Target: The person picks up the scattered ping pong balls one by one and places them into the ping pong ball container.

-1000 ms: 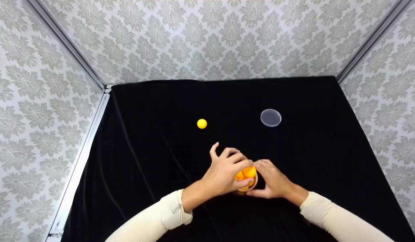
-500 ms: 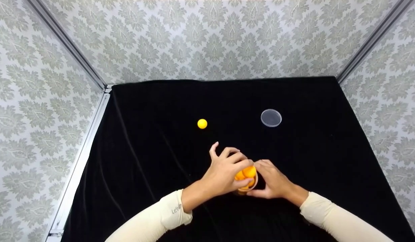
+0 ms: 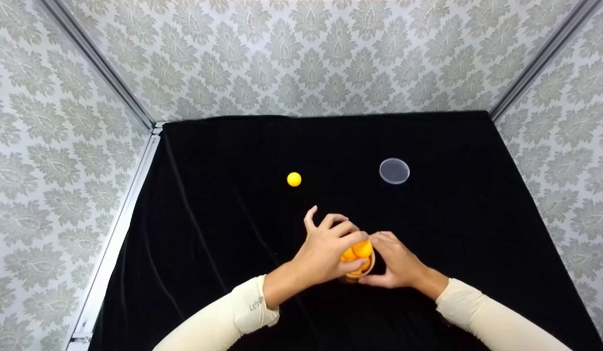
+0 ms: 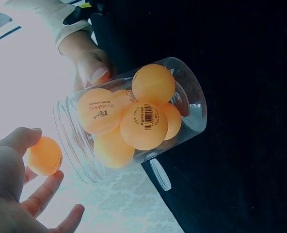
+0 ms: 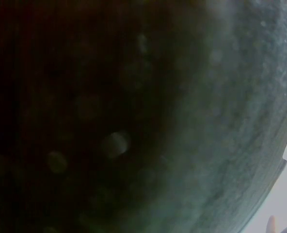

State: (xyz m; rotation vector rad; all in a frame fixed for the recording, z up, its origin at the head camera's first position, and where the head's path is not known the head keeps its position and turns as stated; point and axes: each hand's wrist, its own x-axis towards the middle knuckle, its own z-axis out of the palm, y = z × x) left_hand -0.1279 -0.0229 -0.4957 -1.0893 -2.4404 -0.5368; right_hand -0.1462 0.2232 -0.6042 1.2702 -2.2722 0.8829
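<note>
Because the black-draped tabletop (image 3: 223, 234) offers no raised edge in view, any ball that escapes is free to roll toward its near or left edge. The clear jar (image 4: 134, 119), standing close to the near edge at the middle, is held by the right hand (image 3: 396, 263), whose fingers curl round its wall; it is already filled close to its mouth with orange balls (image 4: 143, 125). A ball added on top may therefore sit proud of the rim and spill out, and a push from above could tip the jar if that hold slackens. The left hand (image 3: 326, 248) pinches one further orange ball (image 4: 44, 155) between thumb and fingers at the jar mouth; a loose pinch would drop it outside the rim.

Limits of view, in descending order:
- The right wrist view is almost wholly dark and blurred; nothing usable can be read from it.
- The jar's base and its contact with the cloth are hidden by both hands in the head view.
- The round clear lid (image 3: 394, 171), toward the far right corner, shows too faintly to tell which face is up.
- The lone yellow ball (image 3: 293, 179), lying apart toward the far edge, is too small to show markings.
</note>
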